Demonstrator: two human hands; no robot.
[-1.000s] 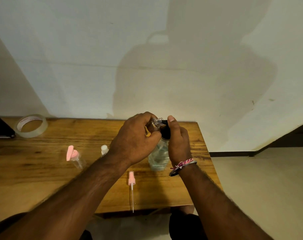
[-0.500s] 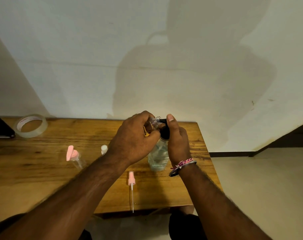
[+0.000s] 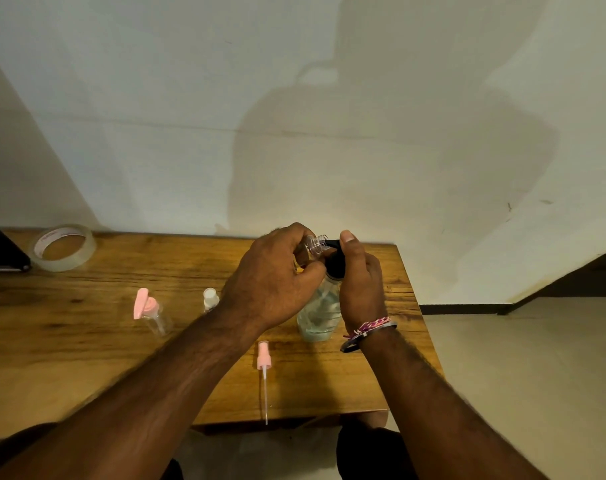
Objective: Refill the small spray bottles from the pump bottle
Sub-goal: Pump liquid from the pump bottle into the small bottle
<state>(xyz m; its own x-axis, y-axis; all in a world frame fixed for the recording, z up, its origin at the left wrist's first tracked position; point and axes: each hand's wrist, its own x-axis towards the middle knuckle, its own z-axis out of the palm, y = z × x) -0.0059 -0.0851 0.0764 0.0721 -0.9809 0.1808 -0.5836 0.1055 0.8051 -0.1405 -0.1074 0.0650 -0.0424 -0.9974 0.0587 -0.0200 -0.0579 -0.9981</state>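
1. While the wooden table and what lies on it are staying as they were a second ago, the pump bottle is standing upright near the right edge.
2. Curling round the bottle's black pump, the right hand is keeping its thumb on top.
3. Tilting slightly lower than before, the small spray bottle, gripped by the left hand, is meeting the spout with its open neck.
4. Lying near the front edge is a pink sprayer.
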